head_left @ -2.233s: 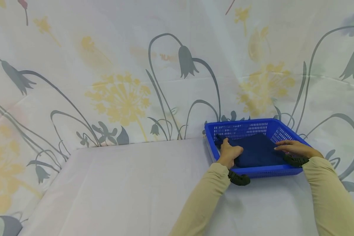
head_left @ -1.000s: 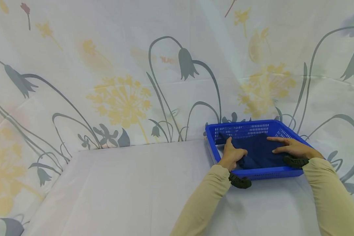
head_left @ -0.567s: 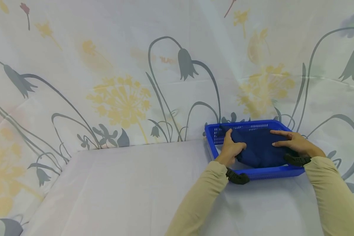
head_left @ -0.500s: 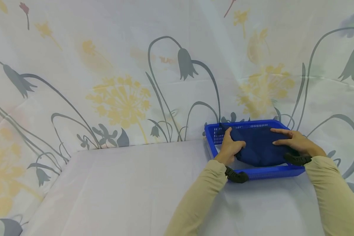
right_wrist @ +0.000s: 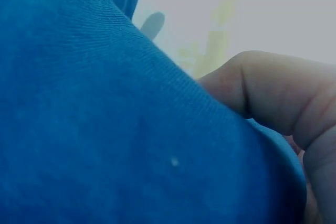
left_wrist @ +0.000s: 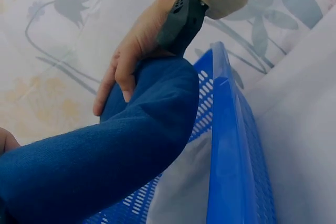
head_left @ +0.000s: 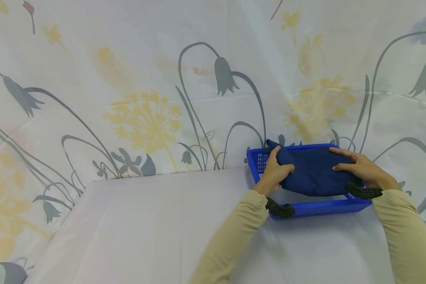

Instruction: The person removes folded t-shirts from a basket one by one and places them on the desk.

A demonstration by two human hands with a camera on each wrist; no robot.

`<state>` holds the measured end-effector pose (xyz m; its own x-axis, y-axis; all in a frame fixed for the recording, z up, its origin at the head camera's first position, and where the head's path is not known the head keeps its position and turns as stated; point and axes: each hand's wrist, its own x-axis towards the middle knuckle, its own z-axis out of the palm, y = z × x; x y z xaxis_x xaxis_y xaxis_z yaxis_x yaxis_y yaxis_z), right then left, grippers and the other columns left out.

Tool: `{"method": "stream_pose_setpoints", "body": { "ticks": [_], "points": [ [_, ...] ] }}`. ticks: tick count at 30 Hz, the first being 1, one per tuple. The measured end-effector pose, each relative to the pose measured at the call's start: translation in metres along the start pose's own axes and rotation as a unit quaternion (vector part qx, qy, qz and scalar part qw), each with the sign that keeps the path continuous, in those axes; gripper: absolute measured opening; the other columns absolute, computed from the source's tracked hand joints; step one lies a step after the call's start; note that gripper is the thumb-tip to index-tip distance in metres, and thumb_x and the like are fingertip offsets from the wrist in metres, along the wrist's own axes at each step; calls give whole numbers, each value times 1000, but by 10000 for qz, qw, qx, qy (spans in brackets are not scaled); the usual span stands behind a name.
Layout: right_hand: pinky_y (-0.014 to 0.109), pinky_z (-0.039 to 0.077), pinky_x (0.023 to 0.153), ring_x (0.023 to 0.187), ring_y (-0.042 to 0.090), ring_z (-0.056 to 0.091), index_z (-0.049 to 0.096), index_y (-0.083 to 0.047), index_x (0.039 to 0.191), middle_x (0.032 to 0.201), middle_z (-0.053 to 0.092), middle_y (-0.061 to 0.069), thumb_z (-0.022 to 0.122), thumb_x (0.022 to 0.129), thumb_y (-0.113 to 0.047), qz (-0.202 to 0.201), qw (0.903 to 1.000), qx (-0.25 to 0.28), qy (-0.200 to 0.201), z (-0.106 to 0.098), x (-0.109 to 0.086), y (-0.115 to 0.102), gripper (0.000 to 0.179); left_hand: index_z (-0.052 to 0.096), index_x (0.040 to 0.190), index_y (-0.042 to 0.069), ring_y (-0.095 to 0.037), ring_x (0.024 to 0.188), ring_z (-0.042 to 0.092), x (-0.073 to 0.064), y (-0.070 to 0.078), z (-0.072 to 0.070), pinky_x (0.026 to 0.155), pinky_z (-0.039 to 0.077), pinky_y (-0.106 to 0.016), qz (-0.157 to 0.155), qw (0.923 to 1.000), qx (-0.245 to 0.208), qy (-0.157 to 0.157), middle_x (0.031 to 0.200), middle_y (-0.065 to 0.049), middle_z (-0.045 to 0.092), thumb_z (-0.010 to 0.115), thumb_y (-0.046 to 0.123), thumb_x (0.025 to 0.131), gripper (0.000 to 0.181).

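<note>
From where I stand, the left hand (head_left: 275, 171) pinches one end of a folded cloth (head_left: 314, 173), thumb toward me. The right hand (head_left: 365, 169) grips the other end, thumb and forefinger parted, the rest hidden. The cloth is plain dark blue, soft and thick, sagging a little along its lower edge, with a narrow corner poking up past the left hand. Up close it shows fine ribbing and one pale speck. It hangs over a blue plastic basket (head_left: 321, 209) with slotted walls, which sits on a white table (head_left: 138, 225) before a flowered curtain (head_left: 135, 67).
</note>
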<state>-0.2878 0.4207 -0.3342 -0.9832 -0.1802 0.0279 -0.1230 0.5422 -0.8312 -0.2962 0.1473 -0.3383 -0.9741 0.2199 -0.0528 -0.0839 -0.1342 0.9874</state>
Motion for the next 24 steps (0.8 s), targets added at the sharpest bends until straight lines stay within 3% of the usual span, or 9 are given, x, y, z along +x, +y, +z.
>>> {"method": "stream_pose_setpoints", "body": {
  "ticks": [2, 4, 7, 9, 13, 16, 20, 24],
  "points": [
    [58, 10, 109, 140, 46, -2, 24, -21, 155, 157, 0, 25, 64, 94, -15, 10, 10000, 92, 30, 0, -2, -3, 74, 42, 146, 28, -24, 95, 46, -1, 1, -2, 70, 37, -39, 69, 10000, -36, -48, 141, -4, 40, 62, -12, 73, 86],
    [41, 21, 110, 140, 45, 0, 23, -23, 156, 157, -1, 25, 64, 94, -16, 7, 9999, 134, 62, 0, -3, -6, 74, 42, 145, 29, -24, 96, 46, -1, 1, -3, 71, 37, -39, 141, 9998, -107, -76, 141, -3, 41, 62, -12, 73, 86],
    [17, 34, 94, 140, 46, 6, 22, -26, 156, 158, 0, 24, 64, 95, -18, 17, 9998, 116, 160, -1, -7, -11, 74, 42, 145, 29, -24, 98, 46, -1, 3, -6, 72, 38, -39, 207, 9993, -255, -161, 141, -3, 40, 62, -12, 72, 86],
    [10, 39, 81, 139, 41, 15, 22, -27, 156, 158, 1, 23, 63, 96, -19, 8, 9996, 150, 232, -1, -9, -16, 73, 41, 146, 28, -24, 100, 46, -2, 4, -9, 72, 38, -39, 251, 9988, -343, -246, 143, -4, 38, 61, -12, 72, 87],
    [13, 45, 79, 131, 17, 35, 21, -30, 155, 159, 4, 20, 62, 97, -19, 61, 9987, 375, 351, 0, -13, -26, 72, 40, 147, 28, -23, 106, 45, -1, 9, -14, 75, 39, -38, 351, 9981, -385, -340, 147, -4, 33, 62, -12, 72, 88],
    [15, 47, 79, 114, -5, 44, 21, -33, 155, 159, 4, 19, 62, 97, -19, 157, 9969, 660, 393, 1, -15, -33, 73, 41, 147, 29, -22, 110, 44, -2, 14, -18, 80, 40, -39, 403, 9979, -372, -332, 148, -4, 32, 62, -12, 72, 88],
    [18, 49, 78, 95, -17, 47, 19, -33, 155, 157, 4, 25, 62, 97, -20, 219, 9951, 840, 479, 6, -17, -42, 74, 42, 145, 31, -22, 110, 46, -4, 18, -23, 84, 42, -40, 376, 9981, -390, -304, 148, -3, 33, 63, -12, 72, 88],
    [18, 50, 76, 92, -18, 48, 19, -34, 155, 157, 4, 24, 63, 96, -20, 231, 9940, 908, 555, 11, -21, -50, 74, 43, 145, 32, -22, 111, 47, -7, 21, -30, 86, 43, -41, 407, 9977, -400, -360, 149, -3, 32, 63, -12, 71, 88]
  ]
}}
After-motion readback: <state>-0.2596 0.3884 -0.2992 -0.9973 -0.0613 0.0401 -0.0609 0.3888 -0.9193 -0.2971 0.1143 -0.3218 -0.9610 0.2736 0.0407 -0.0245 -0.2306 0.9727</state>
